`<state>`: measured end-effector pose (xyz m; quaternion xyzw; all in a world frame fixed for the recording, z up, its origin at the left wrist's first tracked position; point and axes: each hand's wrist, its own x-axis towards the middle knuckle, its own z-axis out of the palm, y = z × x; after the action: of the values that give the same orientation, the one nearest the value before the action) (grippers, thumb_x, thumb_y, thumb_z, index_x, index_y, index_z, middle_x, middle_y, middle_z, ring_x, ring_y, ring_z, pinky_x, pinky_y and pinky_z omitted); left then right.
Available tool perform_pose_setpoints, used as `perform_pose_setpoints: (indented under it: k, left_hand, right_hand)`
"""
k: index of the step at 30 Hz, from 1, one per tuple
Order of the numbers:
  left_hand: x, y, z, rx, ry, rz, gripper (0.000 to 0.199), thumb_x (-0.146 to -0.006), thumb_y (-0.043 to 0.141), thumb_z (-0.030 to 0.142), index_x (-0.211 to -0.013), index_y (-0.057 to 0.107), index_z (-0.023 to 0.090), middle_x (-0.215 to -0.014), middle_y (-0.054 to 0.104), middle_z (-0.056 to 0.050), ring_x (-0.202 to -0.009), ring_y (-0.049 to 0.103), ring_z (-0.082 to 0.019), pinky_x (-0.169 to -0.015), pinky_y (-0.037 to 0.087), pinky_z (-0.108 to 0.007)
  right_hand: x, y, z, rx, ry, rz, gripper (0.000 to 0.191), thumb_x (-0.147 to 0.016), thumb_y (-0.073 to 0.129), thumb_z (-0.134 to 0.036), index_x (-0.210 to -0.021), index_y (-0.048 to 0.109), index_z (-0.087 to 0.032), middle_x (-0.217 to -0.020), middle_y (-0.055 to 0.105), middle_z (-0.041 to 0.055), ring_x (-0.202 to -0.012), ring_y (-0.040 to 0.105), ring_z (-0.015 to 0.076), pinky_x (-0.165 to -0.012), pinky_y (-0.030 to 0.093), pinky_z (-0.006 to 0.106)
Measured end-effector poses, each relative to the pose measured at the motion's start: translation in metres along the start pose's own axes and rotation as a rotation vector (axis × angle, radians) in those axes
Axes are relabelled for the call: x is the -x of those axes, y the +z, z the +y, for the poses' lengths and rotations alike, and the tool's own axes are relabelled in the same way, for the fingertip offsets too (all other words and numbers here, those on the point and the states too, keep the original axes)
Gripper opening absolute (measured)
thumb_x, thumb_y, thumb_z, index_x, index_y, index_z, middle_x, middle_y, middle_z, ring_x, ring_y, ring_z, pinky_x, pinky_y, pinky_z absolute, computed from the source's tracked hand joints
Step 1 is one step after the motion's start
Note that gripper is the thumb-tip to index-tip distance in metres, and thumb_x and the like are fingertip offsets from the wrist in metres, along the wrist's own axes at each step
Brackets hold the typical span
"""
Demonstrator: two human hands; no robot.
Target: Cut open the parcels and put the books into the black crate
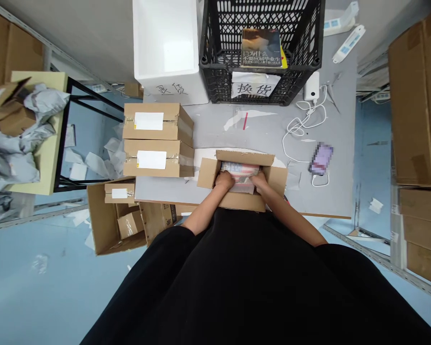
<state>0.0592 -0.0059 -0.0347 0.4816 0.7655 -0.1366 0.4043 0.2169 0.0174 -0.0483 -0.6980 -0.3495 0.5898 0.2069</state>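
Observation:
An open cardboard box point(246, 201) stands at the front edge of the table, its flaps folded outward. Inside it lies a pinkish bundle point(242, 178) with a printed surface, apparently in clear wrap; its exact kind is unclear. My left hand point(225, 179) reaches into the box with curled fingers at the bundle's left side. At the right side, my right hand point(259, 181) is closed on the bundle's edge. Fingertips of both hands are partly hidden.
Two sealed boxes point(187, 158) sit left of the open box. Behind are a white foam bin point(167, 79) and a black crate point(215, 88) holding a book point(260, 48). A phone point(321, 158) with a white cable point(290, 129) lies right. An open carton point(100, 225) stands lower left.

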Motion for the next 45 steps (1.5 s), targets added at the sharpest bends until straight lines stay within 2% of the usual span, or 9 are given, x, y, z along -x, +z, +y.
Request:
perform_pose_setpoints:
  k: [4, 9, 14, 21, 28, 34, 38, 41, 45]
  left_hand:
    - [0.001, -0.007, 0.0, 0.026, 0.061, 0.023, 0.053, -0.094, 0.05, 0.036, -0.135, 0.052, 0.002, -0.138, 0.057, -0.031, -0.125, 0.061, -0.036, -0.099, 0.049, -0.039]
    - [-0.003, -0.014, -0.003, 0.136, 0.063, 0.01, 0.064, -0.096, 0.046, 0.041, -0.145, 0.041, 0.0, -0.145, 0.052, -0.031, -0.134, 0.055, -0.036, -0.107, 0.044, -0.038]
    - [-0.013, -0.018, -0.01, 0.372, 0.079, -0.065, 0.077, -0.09, 0.056, 0.04, -0.154, 0.031, 0.005, -0.155, 0.045, -0.024, -0.141, 0.049, -0.032, -0.112, 0.041, -0.035]
    - [-0.005, -0.035, -0.02, 0.611, 0.136, 0.004, 0.065, -0.077, 0.071, 0.035, -0.135, 0.056, 0.009, -0.138, 0.062, -0.022, -0.125, 0.061, -0.035, -0.101, 0.048, -0.037]
    - [0.02, -0.062, -0.03, 0.954, 0.242, -0.064, 0.065, -0.066, 0.085, 0.036, -0.122, 0.064, 0.013, -0.124, 0.071, -0.014, -0.112, 0.068, -0.032, -0.093, 0.053, -0.036]
    - [0.034, -0.054, -0.038, 1.332, 0.23, -0.278, 0.053, -0.068, 0.085, 0.043, -0.108, 0.068, 0.012, -0.099, 0.077, -0.014, -0.085, 0.074, -0.027, -0.073, 0.057, -0.034]
    - [0.044, -0.055, -0.039, 1.384, 0.293, -0.309, 0.056, -0.07, 0.086, 0.042, -0.114, 0.067, 0.013, -0.098, 0.077, -0.012, -0.089, 0.074, -0.026, -0.079, 0.059, -0.036]
    - [0.047, -0.055, -0.039, 1.417, 0.355, -0.292, 0.059, -0.071, 0.086, 0.041, -0.118, 0.064, 0.015, -0.103, 0.076, -0.011, -0.094, 0.074, -0.025, -0.084, 0.059, -0.037]
    - [0.043, -0.049, -0.044, 1.476, 0.338, -0.152, 0.059, -0.067, 0.086, 0.043, -0.113, 0.063, 0.015, -0.1, 0.075, -0.009, -0.094, 0.073, -0.026, -0.084, 0.059, -0.038]
  right_hand:
    - [0.011, -0.006, -0.01, -0.164, 0.182, -0.016, 0.032, -0.06, 0.06, -0.003, -0.087, 0.056, -0.021, -0.083, 0.071, 0.0026, -0.081, 0.071, 0.0215, -0.076, 0.061, 0.038]
    - [0.025, -0.022, -0.027, -0.331, 0.29, -0.34, 0.031, -0.061, 0.06, -0.001, -0.086, 0.06, -0.02, -0.071, 0.07, -0.0011, -0.071, 0.07, 0.0177, -0.081, 0.061, 0.039]
    - [0.032, -0.033, -0.038, -0.326, 0.299, -0.481, 0.029, -0.064, 0.062, -0.003, -0.089, 0.062, -0.018, -0.079, 0.075, 0.0039, -0.078, 0.072, 0.0207, -0.086, 0.06, 0.043]
    - [0.041, -0.058, -0.053, -0.266, 0.198, -0.515, 0.035, -0.066, 0.065, -0.013, -0.101, 0.066, -0.017, -0.096, 0.077, 0.0087, -0.095, 0.073, 0.0248, -0.089, 0.058, 0.042]
    - [0.043, -0.088, -0.059, -0.351, 0.133, -0.52, 0.042, -0.06, 0.065, -0.016, -0.102, 0.07, -0.015, -0.094, 0.078, 0.009, -0.095, 0.073, 0.0298, -0.086, 0.058, 0.041]
    - [0.048, -0.087, -0.056, -0.305, 0.089, -0.51, 0.042, -0.059, 0.064, -0.021, -0.1, 0.069, -0.015, -0.089, 0.077, 0.0086, -0.092, 0.073, 0.0311, -0.086, 0.056, 0.044]
    - [0.05, -0.086, -0.057, -0.217, 0.063, -0.452, 0.045, -0.063, 0.062, -0.029, -0.105, 0.068, -0.016, -0.09, 0.076, 0.0094, -0.092, 0.072, 0.0319, -0.086, 0.056, 0.046]
    - [0.051, -0.083, -0.057, -0.218, 0.042, -0.42, 0.048, -0.067, 0.063, -0.034, -0.111, 0.067, -0.016, -0.091, 0.075, 0.0102, -0.091, 0.071, 0.0317, -0.085, 0.056, 0.046]
    - [0.052, -0.074, -0.057, -0.225, -0.046, -0.369, 0.051, -0.074, 0.06, -0.038, -0.12, 0.065, -0.017, -0.094, 0.076, 0.0096, -0.095, 0.07, 0.0308, -0.087, 0.055, 0.044]
